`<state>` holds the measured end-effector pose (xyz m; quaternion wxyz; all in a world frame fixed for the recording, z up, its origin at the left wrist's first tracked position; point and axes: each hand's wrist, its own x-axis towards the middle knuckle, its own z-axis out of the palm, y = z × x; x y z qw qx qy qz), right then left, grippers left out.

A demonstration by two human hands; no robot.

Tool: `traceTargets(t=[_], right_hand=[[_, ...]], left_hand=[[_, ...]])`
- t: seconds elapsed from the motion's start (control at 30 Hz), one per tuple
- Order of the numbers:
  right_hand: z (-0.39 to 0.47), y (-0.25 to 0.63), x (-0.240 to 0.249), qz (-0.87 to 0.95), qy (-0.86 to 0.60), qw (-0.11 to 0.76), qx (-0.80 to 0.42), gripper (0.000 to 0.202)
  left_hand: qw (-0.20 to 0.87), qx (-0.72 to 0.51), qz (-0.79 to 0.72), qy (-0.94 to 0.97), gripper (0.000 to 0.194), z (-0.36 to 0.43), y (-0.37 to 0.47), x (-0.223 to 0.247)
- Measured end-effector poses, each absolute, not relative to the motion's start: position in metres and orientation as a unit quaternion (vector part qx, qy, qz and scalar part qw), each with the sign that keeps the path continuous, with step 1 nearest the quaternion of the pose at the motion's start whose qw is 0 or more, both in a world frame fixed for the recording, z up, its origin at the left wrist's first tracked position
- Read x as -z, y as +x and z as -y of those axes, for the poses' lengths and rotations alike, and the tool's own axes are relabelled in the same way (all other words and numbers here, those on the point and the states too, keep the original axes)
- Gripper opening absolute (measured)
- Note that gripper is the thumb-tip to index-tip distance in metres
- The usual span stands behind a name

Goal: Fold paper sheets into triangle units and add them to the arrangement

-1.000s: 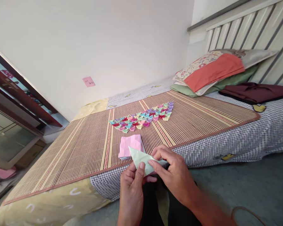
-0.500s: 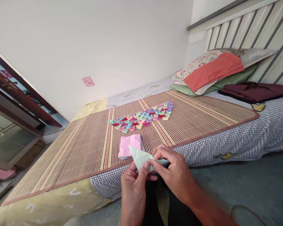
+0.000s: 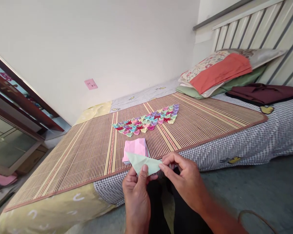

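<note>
A pale green sheet of folded paper (image 3: 142, 163), roughly triangular, is held up in front of the bed's near edge. My left hand (image 3: 137, 191) grips its lower middle, thumb on the front and fingers behind. The right corner is pinched between the thumb and fingers of my right hand (image 3: 182, 174). Just behind the paper lies a stack of square paper sheets (image 3: 136, 145), pink on top, partly covered by it. Beyond that, several small folded paper boats (image 3: 148, 122) in many colours stand in close rows on the mat.
A striped bamboo mat (image 3: 88, 152) covers much of the bed. At the right are pillows (image 3: 219, 73), a folded maroon cloth (image 3: 263, 93) and a white slatted headboard (image 3: 249, 32). A pink note (image 3: 90, 84) sits on the wall. A cable (image 3: 256, 216) lies on the floor.
The folded paper has tilted flatter and shifted slightly left, showing its long upper edge. My right fingers have moved outward to its right corner, while my left thumb has slid a little left.
</note>
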<state>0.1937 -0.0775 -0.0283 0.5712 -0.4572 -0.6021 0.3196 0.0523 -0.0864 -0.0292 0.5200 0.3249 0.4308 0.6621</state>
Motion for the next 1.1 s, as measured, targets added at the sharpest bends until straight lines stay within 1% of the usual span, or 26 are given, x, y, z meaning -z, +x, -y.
traceTargets(t=[0.2, 0.37, 0.47, 0.63, 0.77, 0.83, 1.0, 1.1], right_hand=[[0.075, 0.210, 0.027, 0.562, -0.477, 0.600, -0.311, 0.014], [0.079, 0.201, 0.019, 0.600, -0.445, 0.547, -0.378, 0.027], [0.082, 0.190, 0.020, 0.602, -0.444, 0.548, -0.375, 0.030], [0.085, 0.187, 0.025, 0.609, -0.448, 0.550, -0.354, 0.029], [0.083, 0.196, 0.020, 0.629, -0.437, 0.528, -0.367, 0.031], [0.080, 0.200, 0.014, 0.643, -0.424, 0.526, -0.362, 0.028], [0.075, 0.194, -0.002, 0.669, -0.393, 0.526, -0.349, 0.011], [0.074, 0.187, -0.003, 0.667, -0.393, 0.528, -0.349, 0.022]], left_hand=[[0.491, -0.690, -0.439, 0.301, 0.033, 0.086, 0.051, 0.028], [0.486, -0.689, -0.436, 0.315, 0.030, 0.089, 0.053, 0.025], [0.483, -0.688, -0.436, 0.321, 0.030, 0.092, 0.054, 0.027], [0.486, -0.695, -0.431, 0.309, 0.031, 0.093, 0.053, 0.026], [0.503, -0.686, -0.429, 0.304, 0.030, 0.092, 0.050, 0.024], [0.498, -0.675, -0.433, 0.329, 0.027, 0.093, 0.048, 0.023], [0.472, -0.614, -0.450, 0.445, 0.023, 0.099, 0.049, 0.021], [0.476, -0.599, -0.451, 0.460, 0.022, 0.100, 0.050, 0.020]])
